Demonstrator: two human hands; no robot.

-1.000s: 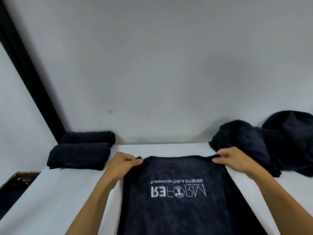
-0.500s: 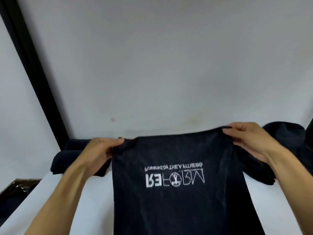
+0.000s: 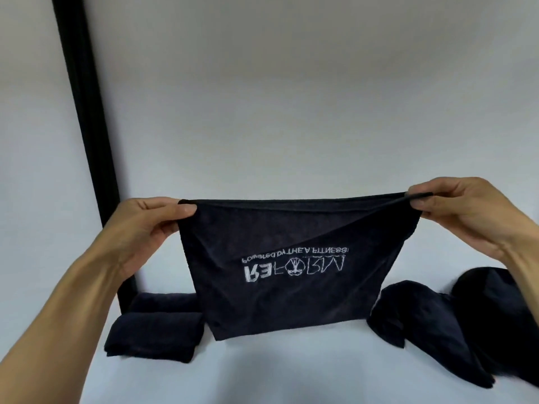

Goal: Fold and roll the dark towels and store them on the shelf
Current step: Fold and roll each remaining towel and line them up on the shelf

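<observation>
We see a plain pale wall (image 3: 291, 97) filling most of the upper view, shading from a warmer grey at the top to a cooler, bluish tone lower down. Along its left side runs a black post (image 3: 84, 112), which slants in the wide-angle picture from the top edge down toward the lower left, where its foot is hidden from us. Left of the post we make out another pale panel (image 3: 26, 141), which reaches the left edge of the view.
</observation>
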